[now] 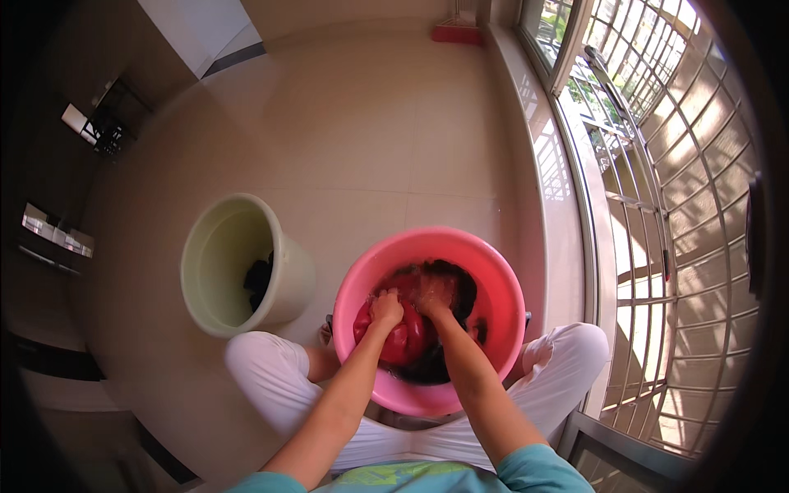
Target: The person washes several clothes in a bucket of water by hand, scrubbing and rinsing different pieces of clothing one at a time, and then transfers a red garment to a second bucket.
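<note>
A pink plastic bucket [500, 302] stands between my knees, holding water with red cloth [394, 348] and black cloth [431, 370] in it. My left hand [387, 309] has its fingers curled into the red cloth, which bulges up wet and shiny beneath it. Close to its right, my right hand [436, 297] reaches down into the water, over red and black cloth. Its fingers are blurred and partly under water, so whether they grip is unclear. Both forearms cross the bucket's near rim.
To the left stands a pale green plastic bucket [296, 277] with dark cloth [259, 280] inside. A window ledge [548, 203] and metal window bars [638, 246] run along the right. At the far wall is a red broom or dustpan [456, 34]. Tiled floor [357, 142] surrounds the buckets.
</note>
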`<state>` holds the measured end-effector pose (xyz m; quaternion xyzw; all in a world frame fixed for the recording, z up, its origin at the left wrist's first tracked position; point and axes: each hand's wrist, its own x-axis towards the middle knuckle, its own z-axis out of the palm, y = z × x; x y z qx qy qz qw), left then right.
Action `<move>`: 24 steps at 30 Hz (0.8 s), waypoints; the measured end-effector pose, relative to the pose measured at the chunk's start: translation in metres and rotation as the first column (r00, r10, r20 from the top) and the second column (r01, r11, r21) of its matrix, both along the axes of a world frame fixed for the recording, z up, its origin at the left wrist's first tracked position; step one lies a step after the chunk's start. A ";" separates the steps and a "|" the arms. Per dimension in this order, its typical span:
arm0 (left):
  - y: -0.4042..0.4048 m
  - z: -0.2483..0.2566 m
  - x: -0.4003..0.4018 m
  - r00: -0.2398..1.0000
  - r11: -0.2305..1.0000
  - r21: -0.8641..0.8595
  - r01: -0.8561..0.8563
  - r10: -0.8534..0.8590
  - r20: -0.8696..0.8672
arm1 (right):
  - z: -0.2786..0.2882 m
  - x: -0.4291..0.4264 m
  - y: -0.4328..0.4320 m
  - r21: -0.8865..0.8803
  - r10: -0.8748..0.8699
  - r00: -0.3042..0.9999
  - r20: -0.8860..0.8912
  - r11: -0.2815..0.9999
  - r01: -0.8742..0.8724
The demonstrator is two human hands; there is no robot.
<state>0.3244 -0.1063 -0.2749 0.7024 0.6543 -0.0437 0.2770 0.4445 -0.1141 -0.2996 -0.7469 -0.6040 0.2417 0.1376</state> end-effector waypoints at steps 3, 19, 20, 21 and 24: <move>0.006 0.024 0.006 0.969 0.984 0.158 -0.088 0.047 0.244 | -0.048 0.034 0.009 -0.038 0.070 0.973 -0.221 0.996 -0.080; -0.016 0.097 -0.021 -0.184 0.660 -0.735 -0.156 0.711 0.678 | 0.111 0.014 -0.037 0.055 -0.180 0.596 -0.783 0.934 0.354; -0.016 0.094 -0.017 -0.153 0.585 -0.798 -0.144 0.784 0.602 | 0.117 0.004 -0.043 0.151 -0.094 0.648 -0.755 0.938 0.313; -0.014 0.082 -0.016 -0.143 0.578 -0.810 -0.099 0.797 0.586 | 0.123 -0.006 -0.050 0.244 -0.012 0.698 -0.716 0.933 0.266; -0.014 0.067 -0.019 -0.083 0.587 -0.809 0.046 0.809 0.582 | 0.161 -0.033 -0.073 0.205 0.095 0.881 -0.463 0.979 0.002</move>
